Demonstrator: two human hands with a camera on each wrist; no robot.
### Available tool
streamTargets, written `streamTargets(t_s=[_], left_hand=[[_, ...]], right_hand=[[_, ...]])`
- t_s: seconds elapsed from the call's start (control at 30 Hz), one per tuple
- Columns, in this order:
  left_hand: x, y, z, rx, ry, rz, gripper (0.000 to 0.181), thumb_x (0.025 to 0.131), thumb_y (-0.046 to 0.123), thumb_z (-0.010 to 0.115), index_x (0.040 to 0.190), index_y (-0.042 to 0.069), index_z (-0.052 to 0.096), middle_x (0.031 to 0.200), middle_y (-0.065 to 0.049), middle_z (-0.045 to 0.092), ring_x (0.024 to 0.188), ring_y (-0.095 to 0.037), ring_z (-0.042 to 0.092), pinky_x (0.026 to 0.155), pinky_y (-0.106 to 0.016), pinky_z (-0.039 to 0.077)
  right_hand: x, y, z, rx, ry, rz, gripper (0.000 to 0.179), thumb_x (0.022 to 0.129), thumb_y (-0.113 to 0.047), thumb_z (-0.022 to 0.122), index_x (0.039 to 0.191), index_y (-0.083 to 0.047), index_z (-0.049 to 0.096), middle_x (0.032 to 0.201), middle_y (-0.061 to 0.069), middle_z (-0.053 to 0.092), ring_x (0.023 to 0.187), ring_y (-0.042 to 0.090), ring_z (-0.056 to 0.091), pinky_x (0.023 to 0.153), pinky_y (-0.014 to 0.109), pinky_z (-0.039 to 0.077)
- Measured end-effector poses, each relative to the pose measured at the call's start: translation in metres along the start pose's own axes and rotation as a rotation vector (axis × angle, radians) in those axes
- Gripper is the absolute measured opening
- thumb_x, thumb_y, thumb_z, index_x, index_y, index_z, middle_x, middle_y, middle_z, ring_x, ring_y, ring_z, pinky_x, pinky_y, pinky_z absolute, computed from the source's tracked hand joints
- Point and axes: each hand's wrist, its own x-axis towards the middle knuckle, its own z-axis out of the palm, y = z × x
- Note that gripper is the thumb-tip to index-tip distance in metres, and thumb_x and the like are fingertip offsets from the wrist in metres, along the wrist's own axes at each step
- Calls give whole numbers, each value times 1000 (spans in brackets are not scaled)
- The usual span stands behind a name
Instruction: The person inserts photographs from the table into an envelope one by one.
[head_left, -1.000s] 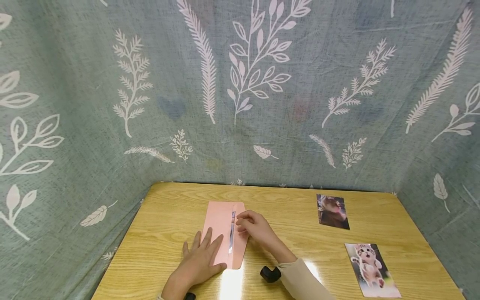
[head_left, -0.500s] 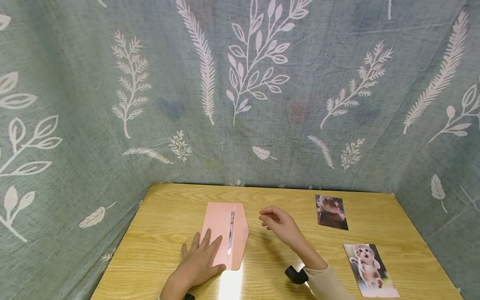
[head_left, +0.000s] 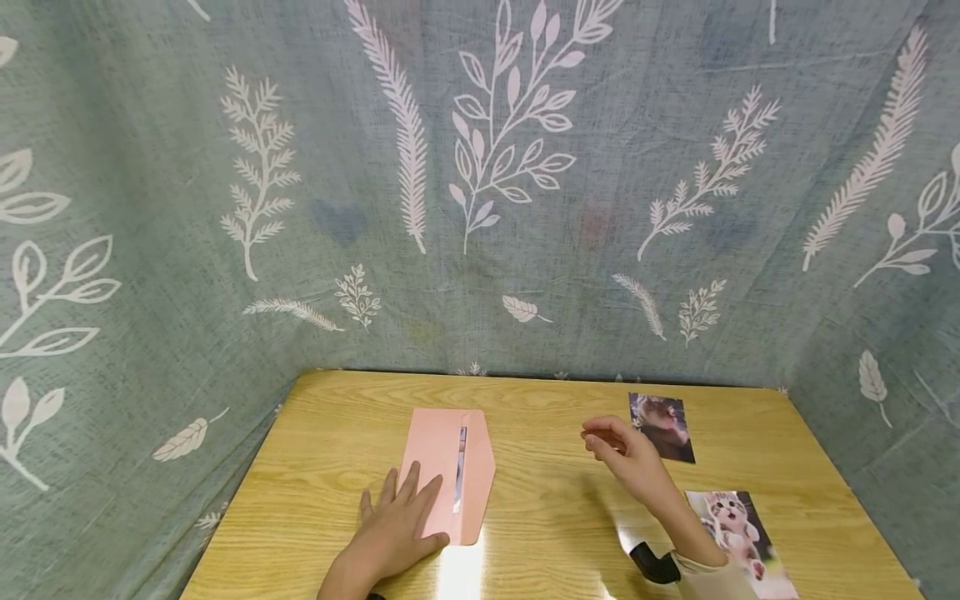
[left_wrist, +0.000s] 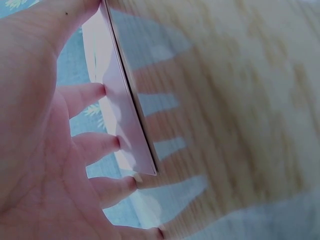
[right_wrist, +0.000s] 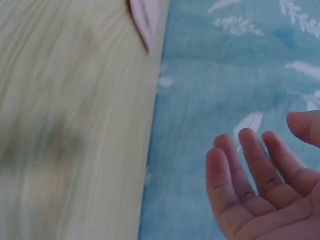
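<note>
A pink envelope (head_left: 438, 437) lies on the table with its pointed flap folded out to the right. Through its narrow opening a strip of a picture (head_left: 459, 471) shows. My left hand (head_left: 397, 525) rests on the envelope's lower left part with its fingers spread. In the left wrist view, fingertips meet the pink paper near its edge (left_wrist: 120, 100). Above the table, well to the right of the envelope, hovers my right hand (head_left: 637, 467). Its fingers are loosely bent and nothing is between them, as the right wrist view also shows.
A dark photo (head_left: 667, 429) lies at the back right, partly behind the right hand. Nearer, a kitten photo (head_left: 738, 533) is partly covered by the right forearm. Green leaf-patterned cloth (head_left: 420, 317) hangs behind and beside the wooden table (head_left: 547, 517).
My right hand has left the envelope's flap and moved right, to beside the two photos. The flap, half hidden before, is now in full view. My left hand has stayed on the envelope.
</note>
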Motion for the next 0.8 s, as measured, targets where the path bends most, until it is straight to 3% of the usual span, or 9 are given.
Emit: streamTargets(t_s=[0.17, 0.5, 0.6, 0.8], left_hand=[[-1, 0, 0, -17, -5, 1, 82, 87, 61, 68, 154, 24, 41, 163, -18, 20, 146, -53, 11, 99, -84, 6], [0, 1, 0, -22, 0, 3, 82, 87, 61, 68, 154, 24, 41, 163, -17, 21, 145, -53, 12, 99, -84, 6], [0, 1, 0, -21, -1, 3, 81, 87, 61, 68, 154, 24, 41, 163, -18, 21, 145, -53, 12, 99, -84, 6], [-1, 1, 0, -12, -3, 2, 82, 87, 61, 68, 154, 24, 41, 163, -18, 21, 145, -53, 12, 99, -84, 7]], right_hand=[[-12, 14, -20, -100, 58, -28, 22, 102, -15, 60, 121, -5, 65, 115, 14, 68, 100, 13, 66, 82, 28, 55], [-41, 37, -60, -243, 96, 77, 29, 103, -22, 59, 126, -5, 62, 120, 14, 65, 103, 3, 61, 83, 25, 53], [-49, 42, -73, -287, 91, 139, 32, 103, -21, 59, 129, -2, 60, 124, 16, 63, 107, 13, 62, 85, 27, 53], [-65, 56, -93, -369, 83, 286, 44, 103, -28, 59, 136, 1, 55, 138, 27, 52, 121, 46, 52, 94, 51, 50]])
